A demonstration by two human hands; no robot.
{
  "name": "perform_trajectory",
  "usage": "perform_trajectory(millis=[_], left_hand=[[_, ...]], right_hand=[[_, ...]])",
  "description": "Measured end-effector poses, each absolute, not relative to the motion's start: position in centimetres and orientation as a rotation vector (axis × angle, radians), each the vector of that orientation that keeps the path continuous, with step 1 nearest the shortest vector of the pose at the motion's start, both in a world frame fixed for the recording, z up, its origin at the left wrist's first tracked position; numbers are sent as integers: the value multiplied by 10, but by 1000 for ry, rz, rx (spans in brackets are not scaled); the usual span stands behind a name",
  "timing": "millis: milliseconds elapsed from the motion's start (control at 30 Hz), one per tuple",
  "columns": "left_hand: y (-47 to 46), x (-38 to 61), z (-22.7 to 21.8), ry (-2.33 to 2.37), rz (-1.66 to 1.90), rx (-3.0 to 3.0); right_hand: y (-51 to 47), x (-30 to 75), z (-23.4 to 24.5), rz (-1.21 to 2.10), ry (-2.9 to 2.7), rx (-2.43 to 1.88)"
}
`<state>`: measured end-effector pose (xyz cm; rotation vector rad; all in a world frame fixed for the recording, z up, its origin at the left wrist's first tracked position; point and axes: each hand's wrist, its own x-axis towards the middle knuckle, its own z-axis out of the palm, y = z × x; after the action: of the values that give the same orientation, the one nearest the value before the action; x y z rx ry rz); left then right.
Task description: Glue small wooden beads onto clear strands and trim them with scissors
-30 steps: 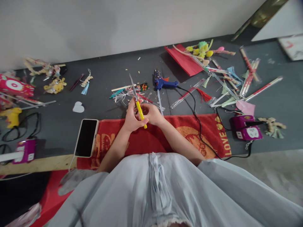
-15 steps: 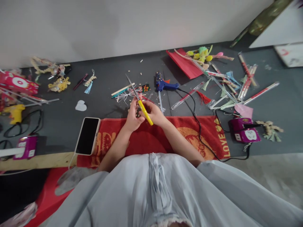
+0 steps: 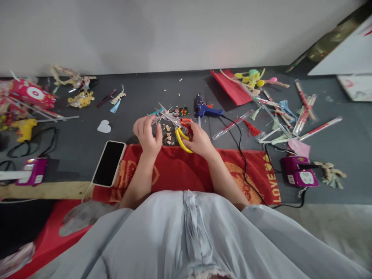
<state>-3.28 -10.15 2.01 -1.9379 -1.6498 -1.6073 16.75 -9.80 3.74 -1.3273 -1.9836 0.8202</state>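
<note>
My right hand (image 3: 199,140) grips the yellow handles of a pair of scissors (image 3: 177,128), whose open blades point up and left over the dark table. My left hand (image 3: 147,133) is just left of the blades, fingers curled and pinched near the blade tips; what it holds is too small to make out. Small tan cuttings (image 3: 167,135) lie scattered on the table between my hands. A red towel (image 3: 174,168) lies under my wrists at the table's near edge.
A phone (image 3: 109,163) lies on the towel's left end. A blue glue gun (image 3: 207,110) with black cord sits behind my right hand. Purple adapters (image 3: 299,172) (image 3: 30,171), a yellow glue gun (image 3: 24,129), a red folder (image 3: 231,86) and wrapped sticks with tassels (image 3: 279,116) lie around.
The scissors were held closed and upright between both hands; now my right hand holds them alone with blades open and lowered toward the table. My left hand has moved off to the left.
</note>
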Motion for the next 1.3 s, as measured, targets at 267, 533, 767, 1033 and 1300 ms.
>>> perform_trajectory(millis=[267,533,767,1033,1300], left_hand=[[-93,-45,1,-1727,-1595,-2056],[-95,-40,5,-1667,-1547,-2172],[-99,-32,10,-1582,-1507,-2277],[-100,-33,14,-1618,-1395,-2299],[-100,-35,16,-1606,-1306,-2279]], right_hand=[[-101,161,37,883,-2014,-1315],[-102,161,36,797,-1944,-1293],[-104,161,35,740,-1967,-1297],[-104,162,33,684,-2026,-1328],[-102,161,33,678,-2083,-1446]])
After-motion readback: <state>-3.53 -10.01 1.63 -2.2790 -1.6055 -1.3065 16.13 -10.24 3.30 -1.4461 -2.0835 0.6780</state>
